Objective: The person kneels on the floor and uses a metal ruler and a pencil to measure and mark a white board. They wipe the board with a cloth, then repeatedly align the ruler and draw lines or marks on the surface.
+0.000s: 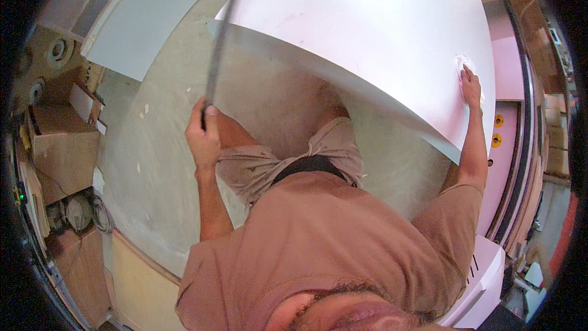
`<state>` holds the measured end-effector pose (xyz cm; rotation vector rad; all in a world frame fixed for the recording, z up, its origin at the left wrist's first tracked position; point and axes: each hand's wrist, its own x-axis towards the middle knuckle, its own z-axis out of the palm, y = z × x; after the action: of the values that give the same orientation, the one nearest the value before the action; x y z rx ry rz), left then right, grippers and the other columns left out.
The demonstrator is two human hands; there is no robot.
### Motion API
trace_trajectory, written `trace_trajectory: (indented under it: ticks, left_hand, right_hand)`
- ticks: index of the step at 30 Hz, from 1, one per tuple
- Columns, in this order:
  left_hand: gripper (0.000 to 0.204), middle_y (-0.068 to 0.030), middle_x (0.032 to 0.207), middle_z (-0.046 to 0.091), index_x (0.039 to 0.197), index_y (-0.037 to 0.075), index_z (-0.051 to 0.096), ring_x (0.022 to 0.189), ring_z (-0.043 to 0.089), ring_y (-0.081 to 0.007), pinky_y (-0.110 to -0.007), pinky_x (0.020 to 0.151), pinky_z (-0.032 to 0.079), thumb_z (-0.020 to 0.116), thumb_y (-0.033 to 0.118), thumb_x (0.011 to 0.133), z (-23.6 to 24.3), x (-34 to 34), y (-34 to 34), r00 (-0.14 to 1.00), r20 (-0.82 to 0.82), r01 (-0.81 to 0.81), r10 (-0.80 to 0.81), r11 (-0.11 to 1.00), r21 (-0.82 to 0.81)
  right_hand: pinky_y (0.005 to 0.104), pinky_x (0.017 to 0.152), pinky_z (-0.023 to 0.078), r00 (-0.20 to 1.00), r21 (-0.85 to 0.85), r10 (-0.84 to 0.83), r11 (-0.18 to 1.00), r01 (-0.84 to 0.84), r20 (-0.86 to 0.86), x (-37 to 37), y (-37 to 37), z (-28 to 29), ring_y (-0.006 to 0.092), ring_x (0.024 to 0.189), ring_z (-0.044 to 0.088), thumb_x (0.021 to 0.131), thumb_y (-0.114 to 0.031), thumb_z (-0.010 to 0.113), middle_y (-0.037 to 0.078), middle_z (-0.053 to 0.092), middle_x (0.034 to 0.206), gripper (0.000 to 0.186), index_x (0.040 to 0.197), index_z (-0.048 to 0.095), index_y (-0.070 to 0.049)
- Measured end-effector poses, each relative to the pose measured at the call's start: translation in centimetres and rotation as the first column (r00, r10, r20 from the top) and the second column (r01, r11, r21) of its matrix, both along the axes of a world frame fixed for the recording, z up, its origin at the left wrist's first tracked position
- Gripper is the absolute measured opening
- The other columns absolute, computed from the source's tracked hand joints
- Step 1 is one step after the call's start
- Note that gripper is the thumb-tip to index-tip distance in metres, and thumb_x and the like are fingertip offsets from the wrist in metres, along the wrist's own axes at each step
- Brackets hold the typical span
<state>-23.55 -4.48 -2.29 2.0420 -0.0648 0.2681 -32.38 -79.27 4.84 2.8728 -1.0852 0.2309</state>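
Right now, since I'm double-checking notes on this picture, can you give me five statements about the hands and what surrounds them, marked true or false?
1. The left hand grips a long dark strip. True.
2. The right hand is at the left edge of the large panel. False: it is near the right edge.
3. The large panel is black. False: it is white.
4. Two yellow discs show at the right. True.
5. The person's shirt is blue. False: it is brown.

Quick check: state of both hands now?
Left hand: closed, holding a long, thin dark strip.
Right hand: against the white panel, at a whitish wad; grip can't be told.
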Motion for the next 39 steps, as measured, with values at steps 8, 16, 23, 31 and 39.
trace_trajectory:
  ticks: [8, 16, 23, 31, 39]
  left_hand:
    - [0.033, -0.013, 0.092, 0.068, 0.12, 0.006, 0.068, 0.074, 0.069, -0.0329, -0.044, 0.065, 0.055, 0.067, 0.03, 0.098, 4.0, -2.3, -7.0, 0.894, -0.05, 0.428, -0.446, 0.813, 0.394]
    - [0.034, -0.0128, 0.089, 0.065, 0.122, 0.009, 0.066, 0.075, 0.069, -0.0358, -0.046, 0.064, 0.054, 0.065, 0.033, 0.099, 6.5, -2.3, -9.0, 0.814, -0.125, 0.548, -0.567, 0.678, 0.49]
    - [0.038, -0.0098, 0.084, 0.065, 0.125, 0.011, 0.067, 0.069, 0.068, -0.0286, -0.041, 0.059, 0.052, 0.066, 0.038, 0.098, 6.6, -2.6, -9.1, 0.856, -0.143, 0.476, -0.496, 0.651, 0.591]
    - [0.037, -0.0079, 0.079, 0.068, 0.11, 0.008, 0.071, 0.062, 0.065, -0.0222, -0.035, 0.054, 0.051, 0.076, 0.04, 0.091, 5.0, -3.0, -8.8, 0.856, -0.031, 0.461, -0.517, 0.734, 0.499]
    - [0.032, -0.004, 0.066, 0.061, 0.1, 0.008, 0.073, 0.053, 0.058, -0.0174, -0.032, 0.048, 0.045, 0.083, 0.035, 0.086, 4.7, -3.1, -9.5, 0.863, 0.043, 0.415, -0.503, 0.755, 0.507]
  right_hand:
    - [0.0395, 0.109, 0.044, 0.589, 0.389, 0.612, 0.442, -0.808, 0.528, 6.8, 21.4, -0.5, 0.0279, 0.127, 0.058, 0.096, -0.013, 0.069, 0.012, 0.062, 0.137, 0.038, 0.134, 0.066, -0.01]
    - [0.0374, 0.101, 0.051, 0.427, 0.389, 0.809, 0.271, -0.881, 0.405, 5.2, 26.1, 1.5, 0.026, 0.118, 0.06, 0.092, -0.014, 0.071, 0.008, 0.066, 0.123, 0.034, 0.126, 0.073, -0.013]
    - [0.0384, 0.099, 0.051, 0.355, 0.268, 0.854, 0.265, -0.926, 0.381, 4.6, 24.9, 0.2, 0.0262, 0.114, 0.06, 0.089, -0.013, 0.072, 0.007, 0.065, 0.12, 0.037, 0.126, 0.073, -0.013]
    - [0.0383, 0.1, 0.05, 0.346, 0.339, 0.854, 0.217, -0.915, 0.389, 4.0, 24.8, 0.9, 0.0281, 0.115, 0.058, 0.085, -0.009, 0.074, 0.007, 0.063, 0.118, 0.043, 0.129, 0.072, -0.013]
    - [0.0378, 0.101, 0.05, 0.354, 0.289, 0.857, 0.255, -0.923, 0.374, 3.9, 24.8, 0.4, 0.0281, 0.115, 0.058, 0.082, 0.001, 0.072, 0.007, 0.063, 0.117, 0.048, 0.128, 0.073, -0.013]
